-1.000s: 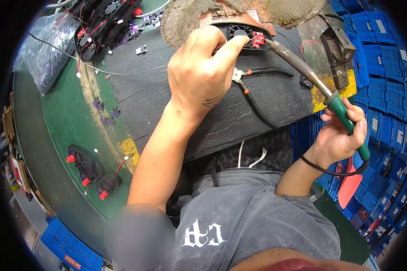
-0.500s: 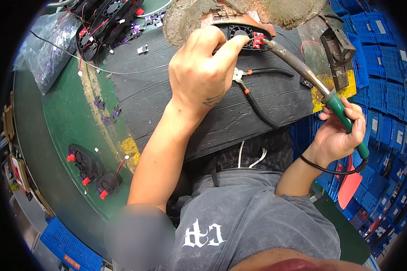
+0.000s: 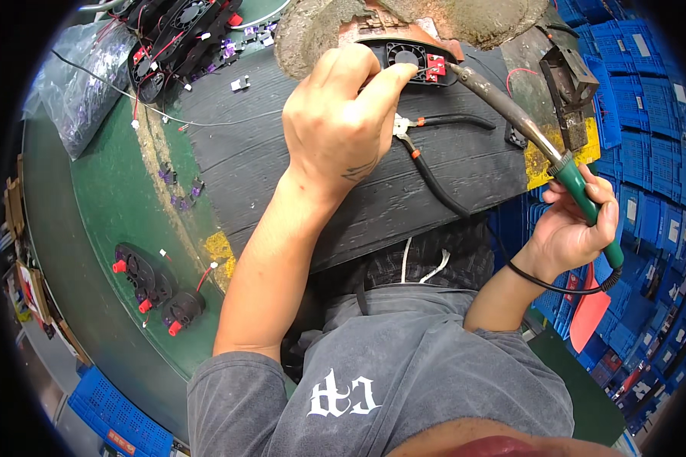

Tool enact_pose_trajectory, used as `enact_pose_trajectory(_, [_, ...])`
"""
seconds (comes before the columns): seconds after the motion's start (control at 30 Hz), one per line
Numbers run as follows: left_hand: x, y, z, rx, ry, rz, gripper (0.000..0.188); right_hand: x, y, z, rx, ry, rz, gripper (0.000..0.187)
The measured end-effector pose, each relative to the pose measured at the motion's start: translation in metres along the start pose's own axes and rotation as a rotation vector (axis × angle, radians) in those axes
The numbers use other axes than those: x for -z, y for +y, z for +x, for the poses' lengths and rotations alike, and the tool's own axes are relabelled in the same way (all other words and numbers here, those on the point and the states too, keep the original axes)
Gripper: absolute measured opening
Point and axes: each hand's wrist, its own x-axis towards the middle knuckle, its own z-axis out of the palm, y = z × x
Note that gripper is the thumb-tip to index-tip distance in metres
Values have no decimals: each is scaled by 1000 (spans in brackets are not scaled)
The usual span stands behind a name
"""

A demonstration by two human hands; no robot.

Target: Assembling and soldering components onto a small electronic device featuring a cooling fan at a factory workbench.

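My right hand (image 3: pixel 575 221) is wrapped round the green handle of a soldering iron (image 3: pixel 511 118), whose tip is just right of a red terminal piece (image 3: pixel 436 67). That piece sits at the right end of a black housing with a small fan (image 3: pixel 406 57). My left hand (image 3: pixel 339 114) is closed in a pinch beside the fan, thumb tip close to the red piece. A thin grey wire (image 3: pixel 229 122) runs in from the left and passes under this hand; its end at the fingertips is mostly hidden. Below lie pliers (image 3: pixel 411 133) with black handles, partly behind my left hand.
A crusted stand (image 3: pixel 495 23) rises behind the fan housing. Black fan units (image 3: pixel 183 23), a plastic bag (image 3: pixel 84 91) and purple bits are at the far left; more fan housings (image 3: pixel 141 278) lie nearer. A metal bracket (image 3: pixel 568 87) stands right, before blue bins (image 3: pixel 640 91).
The soldering iron's tip has drawn back slightly to the right, off the red terminal piece. My left hand has shifted only a touch to the left, still pinched.
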Motion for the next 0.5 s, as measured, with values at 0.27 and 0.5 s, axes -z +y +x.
enact_pose_trajectory(0.27, [1, 0, 0, 19, -15, 14, 16, 1, 4, 0, 17, -30, -5, 37])
enact_pose_trajectory(0.5, [0, 1, 0, 30, -13, 10, 15, 3, 1, -1, 13, -44, -18, 36])
